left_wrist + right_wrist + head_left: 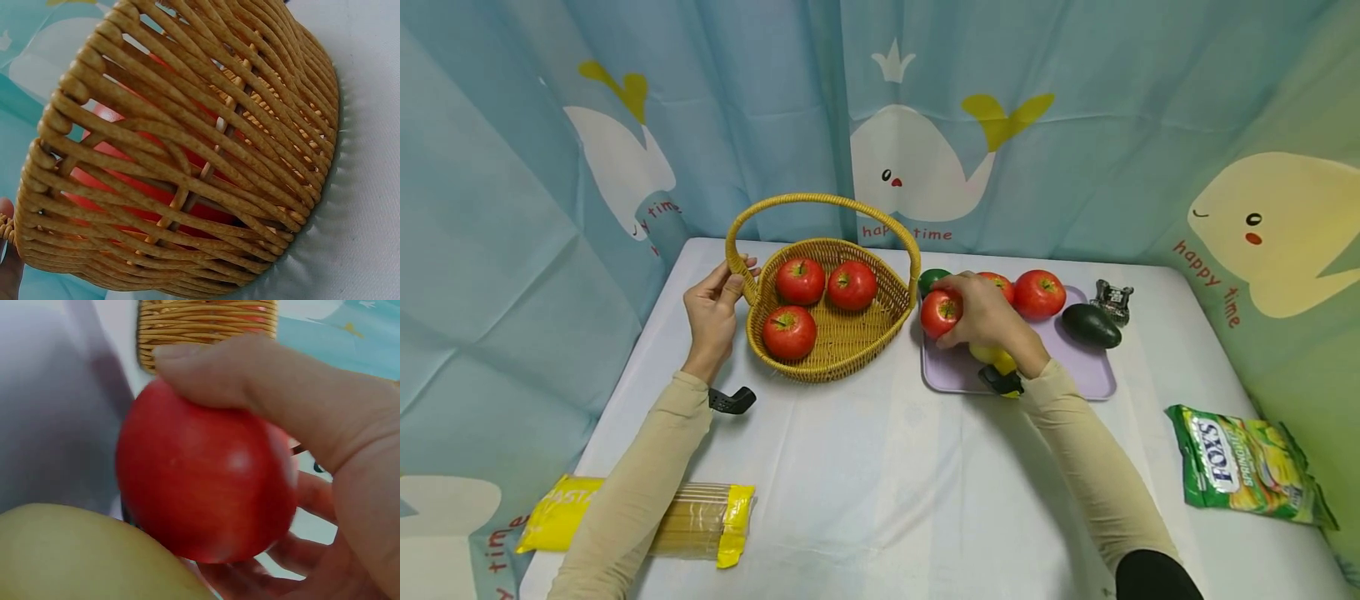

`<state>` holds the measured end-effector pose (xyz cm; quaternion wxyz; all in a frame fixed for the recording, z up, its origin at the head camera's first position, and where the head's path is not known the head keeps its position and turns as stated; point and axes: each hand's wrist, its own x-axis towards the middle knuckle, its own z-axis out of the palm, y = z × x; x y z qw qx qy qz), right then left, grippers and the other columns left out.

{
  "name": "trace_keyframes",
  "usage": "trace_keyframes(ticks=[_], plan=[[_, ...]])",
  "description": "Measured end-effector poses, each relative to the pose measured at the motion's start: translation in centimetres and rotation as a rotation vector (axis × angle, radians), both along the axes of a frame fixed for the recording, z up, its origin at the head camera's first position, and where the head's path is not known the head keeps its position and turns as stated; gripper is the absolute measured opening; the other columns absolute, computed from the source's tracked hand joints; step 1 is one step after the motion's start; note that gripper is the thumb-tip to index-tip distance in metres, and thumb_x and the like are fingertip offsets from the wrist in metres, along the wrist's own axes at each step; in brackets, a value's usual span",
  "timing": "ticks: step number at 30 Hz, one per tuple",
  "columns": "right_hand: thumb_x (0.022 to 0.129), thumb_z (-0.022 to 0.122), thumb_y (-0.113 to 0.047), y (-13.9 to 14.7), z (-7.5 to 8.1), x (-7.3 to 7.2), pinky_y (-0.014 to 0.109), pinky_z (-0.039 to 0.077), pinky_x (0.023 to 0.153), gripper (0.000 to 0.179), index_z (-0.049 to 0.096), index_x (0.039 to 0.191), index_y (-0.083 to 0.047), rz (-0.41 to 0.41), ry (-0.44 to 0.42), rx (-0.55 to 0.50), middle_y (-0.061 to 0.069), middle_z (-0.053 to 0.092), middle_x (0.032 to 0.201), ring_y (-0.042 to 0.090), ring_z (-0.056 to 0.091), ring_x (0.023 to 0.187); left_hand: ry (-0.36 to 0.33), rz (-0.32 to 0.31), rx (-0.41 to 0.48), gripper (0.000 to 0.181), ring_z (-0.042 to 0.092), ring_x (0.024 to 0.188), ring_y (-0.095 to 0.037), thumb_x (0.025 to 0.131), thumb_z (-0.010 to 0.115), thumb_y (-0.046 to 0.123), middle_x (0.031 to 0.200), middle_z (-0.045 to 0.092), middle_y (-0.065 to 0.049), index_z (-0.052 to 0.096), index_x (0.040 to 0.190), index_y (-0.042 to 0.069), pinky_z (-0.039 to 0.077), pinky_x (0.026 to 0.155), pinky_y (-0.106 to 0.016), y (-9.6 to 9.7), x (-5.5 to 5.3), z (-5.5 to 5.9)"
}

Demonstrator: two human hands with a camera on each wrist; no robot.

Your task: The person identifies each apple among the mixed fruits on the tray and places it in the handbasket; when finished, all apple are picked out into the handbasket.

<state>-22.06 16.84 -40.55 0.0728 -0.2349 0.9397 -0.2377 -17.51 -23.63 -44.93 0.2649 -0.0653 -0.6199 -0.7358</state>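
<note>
My left hand [715, 304] grips the handle of a yellow wicker basket [827, 367] at its left end. Three red apples lie in the basket; one is the front apple [789, 332]. In the left wrist view the basket's woven side [187, 156] fills most of the picture, with red showing through the gaps. My right hand [981, 312] holds another red apple [206, 475], thumb on one side and fingers round the other, over the left part of a purple tray [951, 380]. A yellow fruit [81, 556] lies close by that apple, partly hidden under my wrist in the head view.
On the tray are a green fruit [932, 280], a red apple [1039, 294], another partly hidden behind my hand, and a dark avocado [1090, 326]. A small dark patterned item [1112, 302] stands at its corner. A pasta pack [700, 521] lies front left, a Fox's candy bag [1247, 467] right.
</note>
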Motion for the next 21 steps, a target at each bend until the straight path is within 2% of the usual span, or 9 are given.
trace_keyframes(ticks=[6,12,18,21], plan=[[0.064,0.101,-0.027,0.5,1.1,0.3,0.059,0.056,0.097,0.082,0.067,0.138,-0.013,-0.006,0.044,-0.064,0.017,0.065,0.135,0.037,0.063,0.118,-0.002,0.012,-0.008,0.033,0.079,0.105,-0.024,0.105,0.063,0.005,0.119,0.078,-0.017,0.067,0.132,-0.013,0.063,0.096,-0.028,-0.1,-0.1,0.0],[0.066,0.101,-0.026,0.9,1.5,0.4,0.059,0.057,0.098,0.082,0.066,0.139,-0.015,-0.01,0.006,-0.167,0.012,0.069,0.136,0.035,0.064,0.118,-0.005,0.012,0.001,0.032,0.078,0.105,-0.026,0.105,0.063,0.004,0.117,0.079,-0.012,0.068,0.132,-0.012,0.063,0.095,-0.027,-0.1,-0.1,-0.1],[0.066,0.102,-0.024,1.4,1.7,0.8,0.057,0.058,0.098,0.081,0.067,0.139,-0.014,-0.007,0.0,-0.296,0.01,0.068,0.137,0.033,0.065,0.117,0.001,0.004,0.002,0.033,0.078,0.106,-0.024,0.105,0.062,0.003,0.118,0.079,-0.013,0.066,0.133,-0.014,0.063,0.093,-0.025,-0.1,-0.1,-0.1],[0.066,0.101,-0.02,1.8,2.0,1.2,0.054,0.059,0.095,0.08,0.067,0.138,-0.016,-0.019,-0.021,-0.342,0.008,0.068,0.134,0.031,0.067,0.114,0.001,0.006,-0.005,0.033,0.078,0.105,-0.023,0.105,0.063,0.004,0.118,0.079,-0.013,0.068,0.133,-0.011,0.063,0.093,-0.025,0.0,0.0,-0.1]])
